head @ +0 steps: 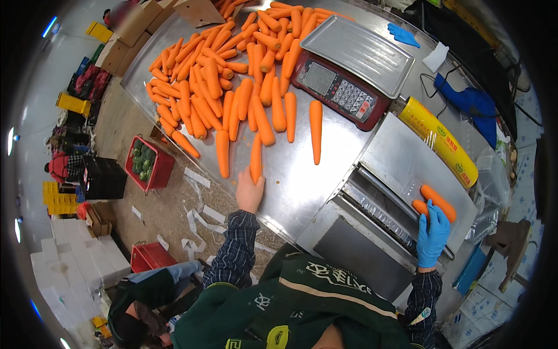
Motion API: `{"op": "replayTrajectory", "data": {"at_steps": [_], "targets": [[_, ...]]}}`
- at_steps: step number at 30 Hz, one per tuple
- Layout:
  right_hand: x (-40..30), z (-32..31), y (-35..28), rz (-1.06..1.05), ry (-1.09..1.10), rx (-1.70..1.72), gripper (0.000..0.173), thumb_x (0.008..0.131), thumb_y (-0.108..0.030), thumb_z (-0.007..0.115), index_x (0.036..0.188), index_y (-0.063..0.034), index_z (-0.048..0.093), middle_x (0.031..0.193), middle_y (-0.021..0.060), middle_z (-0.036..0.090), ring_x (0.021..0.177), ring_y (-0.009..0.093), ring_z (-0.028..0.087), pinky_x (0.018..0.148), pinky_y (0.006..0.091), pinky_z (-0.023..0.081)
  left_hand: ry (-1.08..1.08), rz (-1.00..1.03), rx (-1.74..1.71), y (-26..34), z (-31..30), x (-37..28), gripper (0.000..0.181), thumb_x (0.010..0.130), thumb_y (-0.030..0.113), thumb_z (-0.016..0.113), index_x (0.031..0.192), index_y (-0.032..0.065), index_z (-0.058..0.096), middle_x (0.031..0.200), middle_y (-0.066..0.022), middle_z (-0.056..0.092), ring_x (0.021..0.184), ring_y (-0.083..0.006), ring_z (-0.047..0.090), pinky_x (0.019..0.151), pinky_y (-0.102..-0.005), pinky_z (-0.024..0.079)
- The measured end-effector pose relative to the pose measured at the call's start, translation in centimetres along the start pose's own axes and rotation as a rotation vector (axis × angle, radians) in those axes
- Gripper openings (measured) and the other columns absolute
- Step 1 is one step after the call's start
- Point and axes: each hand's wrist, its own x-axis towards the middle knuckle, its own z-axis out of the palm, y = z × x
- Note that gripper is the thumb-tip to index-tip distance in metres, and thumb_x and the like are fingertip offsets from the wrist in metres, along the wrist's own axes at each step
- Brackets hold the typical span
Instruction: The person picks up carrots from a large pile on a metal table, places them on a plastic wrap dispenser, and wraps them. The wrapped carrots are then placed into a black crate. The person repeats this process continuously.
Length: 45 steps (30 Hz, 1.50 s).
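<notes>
My bare left hand [250, 190] pinches the near end of a carrot [256, 157] lying on the steel table [296, 192]. A large heap of carrots [205, 83] spreads over the table beyond it. On my right, my right hand [433, 235], in a blue glove, has its fingers on two carrots, a longer one [441, 204] and a partly covered one [419, 207]. These two rest side by side on the metal plate of a film wrapping machine [388, 148]. One single carrot [316, 131] lies apart between the heap and the machine.
A digital scale [340, 87] with a steel pan [359, 54] stands beyond the wrapper. A yellow film roll [438, 141] lies along the wrapper's far side. On the left floor are a red crate [163, 172] of green vegetables and paper strips [213, 214]. A person [139, 301] bends close at lower left.
</notes>
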Motion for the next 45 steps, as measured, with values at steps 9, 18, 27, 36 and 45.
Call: {"op": "replayTrajectory", "data": {"at_steps": [9, 18, 27, 36, 45], "targets": [[0.3, -0.9, -0.9, -0.012, -0.008, 0.037, 0.046, 0.085, -0.018, 0.071, 0.128, -0.0067, 0.06, 0.118, 0.0149, 0.063, 0.11, 0.031, 0.058, 0.098, 0.0405, 0.043, -0.046, -0.026, -0.175, -3.3, -1.0, 1.8, 0.046, 0.086, 0.028, 0.06, 0.125, 0.0045, 0.055, 0.109, -0.0183, 0.056, 0.101, -0.0385, 0.058, 0.087, -0.0464, 0.047], [-0.5, -1.2, -0.6, -0.022, 0.008, 0.045, 0.045, 0.086, -0.015, 0.069, 0.13, -0.0076, 0.06, 0.119, 0.0127, 0.063, 0.111, 0.032, 0.058, 0.1, 0.0416, 0.042, 0.258, 0.592, 0.11, 7.7, -0.8, 7.0, 0.04, 0.083, 0.024, 0.067, 0.114, -0.0002, 0.06, 0.103, -0.0203, 0.062, 0.1, -0.0379, 0.057, 0.087, -0.0456, 0.045], [-1.4, -2.3, 2.9, 0.079, 0.149, 0.153, 0.033, 0.086, -0.01, 0.064, 0.119, -0.0051, 0.065, 0.107, 0.0135, 0.062, 0.1, 0.032, 0.058, 0.09, 0.04, 0.047, -0.166, 0.446, 0.517, 14.4, 6.1, 22.3, 0.056, 0.076, 0.034, 0.065, 0.124, 0.0083, 0.049, 0.097, -0.0228, 0.069, 0.093, -0.0401, 0.066, 0.08, -0.0514, 0.051], [-1.9, -3.0, 5.9, 0.284, 0.269, 0.448, 0.041, 0.086, -0.01, 0.064, 0.127, -0.0058, 0.06, 0.114, 0.0157, 0.061, 0.096, 0.031, 0.06, 0.088, 0.0378, 0.048, 0.127, 0.402, -0.47, 7.8, -0.6, 15.6, 0.046, 0.086, 0.015, 0.066, 0.124, 0.0037, 0.043, 0.093, -0.0114, 0.059, 0.082, -0.0203, 0.059, 0.072, -0.032, 0.05], [-0.2, -1.0, 7.4, 0.183, 0.094, 0.305, 0.059, 0.091, -0.028, 0.061, 0.145, -0.0171, 0.042, 0.139, 0.0201, 0.048, 0.123, 0.037, 0.049, 0.114, 0.0503, 0.027, 0.195, 0.165, -0.505, 6.8, 0.9, 9.6, 0.046, 0.087, 0.022, 0.069, 0.119, 0.0003, 0.043, 0.098, -0.0168, 0.06, 0.076, -0.0243, 0.063, 0.064, -0.0321, 0.053]]}}
